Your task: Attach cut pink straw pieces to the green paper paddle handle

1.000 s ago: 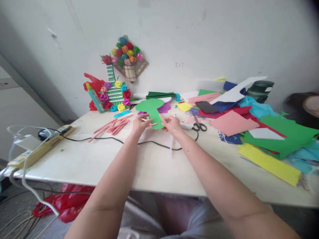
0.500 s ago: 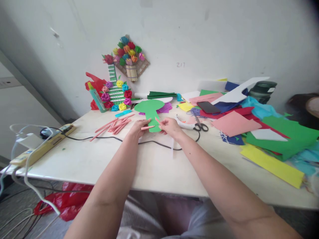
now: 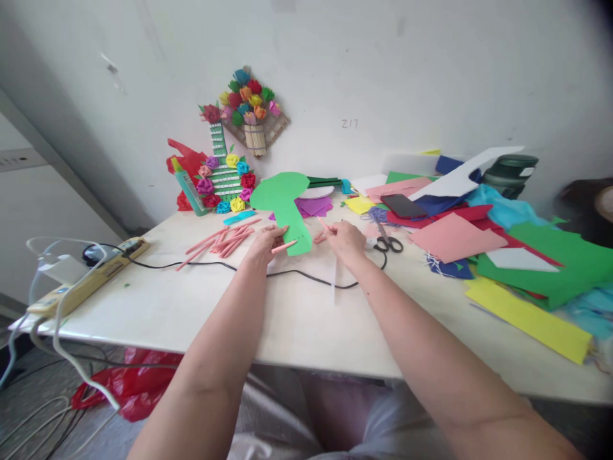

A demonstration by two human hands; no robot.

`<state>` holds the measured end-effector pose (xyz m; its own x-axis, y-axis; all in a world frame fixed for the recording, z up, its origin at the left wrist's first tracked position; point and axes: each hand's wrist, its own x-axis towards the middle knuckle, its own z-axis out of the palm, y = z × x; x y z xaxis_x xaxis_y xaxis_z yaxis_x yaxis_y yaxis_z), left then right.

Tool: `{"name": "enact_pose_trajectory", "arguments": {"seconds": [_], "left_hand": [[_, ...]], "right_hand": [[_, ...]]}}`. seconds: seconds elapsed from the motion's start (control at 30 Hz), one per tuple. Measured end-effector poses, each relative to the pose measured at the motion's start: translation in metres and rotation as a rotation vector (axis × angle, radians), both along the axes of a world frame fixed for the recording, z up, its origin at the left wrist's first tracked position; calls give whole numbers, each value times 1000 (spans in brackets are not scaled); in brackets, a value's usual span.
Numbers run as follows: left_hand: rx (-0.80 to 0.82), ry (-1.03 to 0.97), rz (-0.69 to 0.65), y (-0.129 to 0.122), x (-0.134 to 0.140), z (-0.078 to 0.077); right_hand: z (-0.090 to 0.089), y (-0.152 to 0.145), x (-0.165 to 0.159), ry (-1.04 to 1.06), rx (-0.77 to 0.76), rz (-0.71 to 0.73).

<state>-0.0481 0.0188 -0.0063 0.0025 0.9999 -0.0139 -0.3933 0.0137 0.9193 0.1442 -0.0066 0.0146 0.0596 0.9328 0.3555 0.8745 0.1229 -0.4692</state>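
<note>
My left hand (image 3: 266, 245) is closed on the lower left edge of a green mushroom-shaped paper cutout (image 3: 281, 193), its wide top leaning left. A pink paper stick (image 3: 284, 247) lies across the cutout's lower part beside these fingers; whether they also grip it I cannot tell. Small dark marks show on the green paper near there. To the right, apart from the cutout, my right hand (image 3: 347, 241) pinches another pink paper stick (image 3: 322, 222). A pile of pink paper sticks (image 3: 232, 243) rests on the table left of my left hand.
Scissors (image 3: 389, 244) lie right of my right hand, beside coloured paper sheets (image 3: 457, 237) and a phone (image 3: 403, 206). A black cable (image 3: 306, 275) crosses the table (image 3: 158, 313) to a power strip (image 3: 90, 278). A paper-flower guitar (image 3: 225, 172) and glue bottle (image 3: 189, 188) stand back left.
My right hand has moved right, away from the green cutout, with its pink stick. The cutout has tilted, its wide top shifting left and up. My left hand stays almost in place.
</note>
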Motion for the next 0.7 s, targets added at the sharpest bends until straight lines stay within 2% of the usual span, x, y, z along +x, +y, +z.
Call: {"name": "enact_pose_trajectory", "arguments": {"seconds": [0.23,0.43,0.57,0.7], "left_hand": [[92,17,-16,3,-1,-3],[140,28,15,0,1,0],[153,28,48,-1,2,0],[177,20,63,0,4,0]], "right_hand": [[-10,0,-7,-263,-31,121],[-18,4,-8,-318,-12,221],[-16,4,-6,-189,20,194],[-14,8,-7,156,-6,196]]}}
